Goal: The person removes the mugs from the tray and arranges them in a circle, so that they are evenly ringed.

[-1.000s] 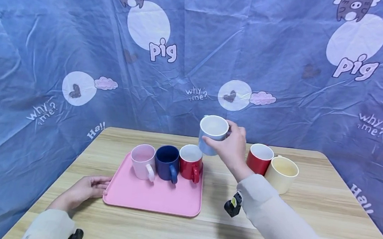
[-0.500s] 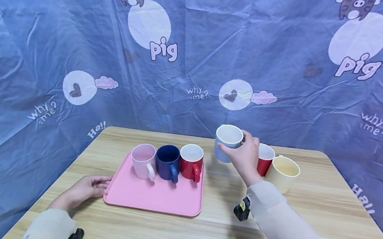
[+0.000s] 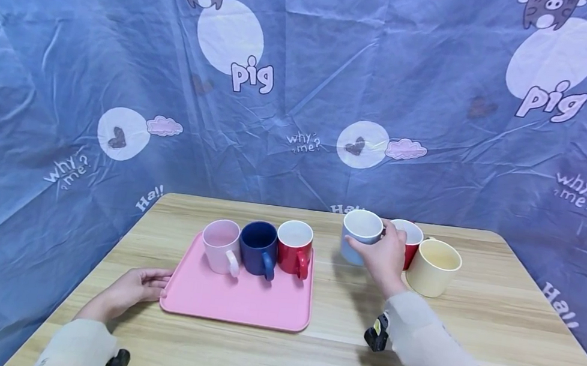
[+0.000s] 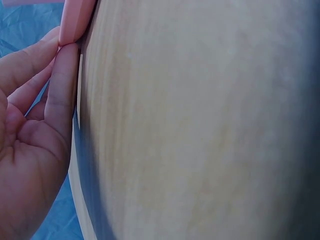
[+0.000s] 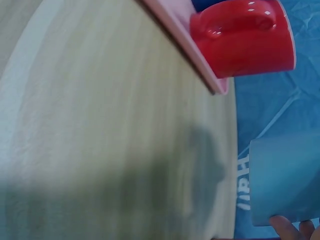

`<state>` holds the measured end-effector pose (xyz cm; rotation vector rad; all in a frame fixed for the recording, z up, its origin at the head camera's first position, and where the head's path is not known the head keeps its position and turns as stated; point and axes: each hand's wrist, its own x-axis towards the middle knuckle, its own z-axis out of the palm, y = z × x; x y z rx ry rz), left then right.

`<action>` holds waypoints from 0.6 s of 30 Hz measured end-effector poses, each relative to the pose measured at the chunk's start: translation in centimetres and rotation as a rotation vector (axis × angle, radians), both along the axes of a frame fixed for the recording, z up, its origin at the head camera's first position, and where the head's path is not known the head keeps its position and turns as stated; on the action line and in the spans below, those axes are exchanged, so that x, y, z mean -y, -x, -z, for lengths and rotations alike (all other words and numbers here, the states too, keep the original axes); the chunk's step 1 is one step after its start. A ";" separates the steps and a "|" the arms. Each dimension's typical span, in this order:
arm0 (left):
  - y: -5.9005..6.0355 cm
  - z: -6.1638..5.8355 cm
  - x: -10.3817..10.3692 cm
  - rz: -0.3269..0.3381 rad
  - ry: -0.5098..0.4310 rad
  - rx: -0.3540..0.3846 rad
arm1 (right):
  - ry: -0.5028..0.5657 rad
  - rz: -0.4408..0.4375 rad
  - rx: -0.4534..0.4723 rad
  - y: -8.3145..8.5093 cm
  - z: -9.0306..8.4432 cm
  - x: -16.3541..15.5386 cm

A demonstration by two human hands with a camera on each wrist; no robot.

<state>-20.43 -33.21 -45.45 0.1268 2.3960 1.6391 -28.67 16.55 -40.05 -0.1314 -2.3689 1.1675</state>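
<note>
My right hand [image 3: 382, 255] grips a light blue mug [image 3: 356, 240] by its side, low over the wooden table [image 3: 339, 357] just left of a red mug [image 3: 410, 243]. I cannot tell whether the blue mug touches the table. In the right wrist view the blue mug [image 5: 285, 180] hangs at the lower right with my fingertips [image 5: 284, 228] under it. My left hand [image 3: 140, 285] lies flat on the table, its straight fingers [image 4: 62, 95] against the left front corner of the pink tray [image 4: 75, 20]. The pink tray [image 3: 236, 304] carries a pink mug [image 3: 220, 246], a navy mug [image 3: 257, 248] and a red mug [image 3: 294, 247].
A cream mug [image 3: 433, 267] stands to the right of the red mug off the tray. Blue printed cloth [image 3: 304, 87] hangs behind and beside the table. Small black wrist cameras [image 3: 376, 338] sit on both sleeves. The tray's red mug [image 5: 245, 37] is close to the tray rim [image 5: 185, 55].
My right hand carried the light blue mug rightward and down, from above the tray's right edge to beside the red mug on the table. My left hand stayed put.
</note>
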 end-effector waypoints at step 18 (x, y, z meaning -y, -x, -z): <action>-0.2 0.0 -0.2 0.005 -0.005 0.000 | -0.009 0.030 0.033 -0.4 3.1 -1.0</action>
